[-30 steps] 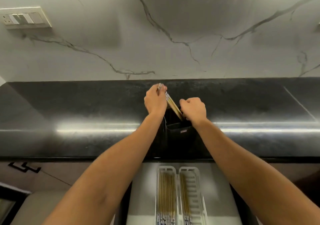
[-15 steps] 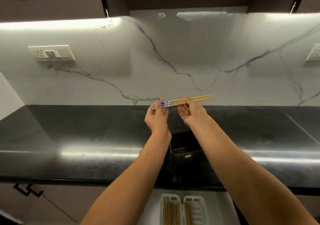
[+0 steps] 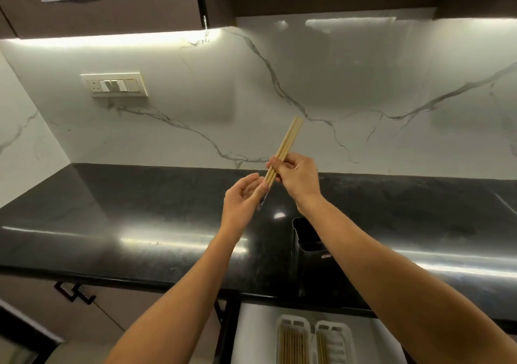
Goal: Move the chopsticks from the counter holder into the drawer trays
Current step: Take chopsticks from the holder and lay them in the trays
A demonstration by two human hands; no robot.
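— So where do they go?
— Nearest, below the black holder [image 3: 309, 240], the drawer trays [image 3: 314, 335] wait, partly filled.
— And the hands?
— Above the holder, the right hand [image 3: 298, 174] pinches the chopsticks [image 3: 284, 151]; the left hand [image 3: 242, 198], half open, probably squares their patterned ends.

Trays [image 3: 313, 325] cut off by bottom edge. Holder [image 3: 307, 240] partly behind right forearm. Chopsticks' [image 3: 288, 142] patterned ends hidden by left hand [image 3: 242, 197].

Pale wooden chopsticks [image 3: 285, 148] with blue-patterned ends are tilting upward-right above the counter. Black holder [image 3: 309, 247] is standing upright; white drawer trays [image 3: 313, 338] are carrying more chopsticks
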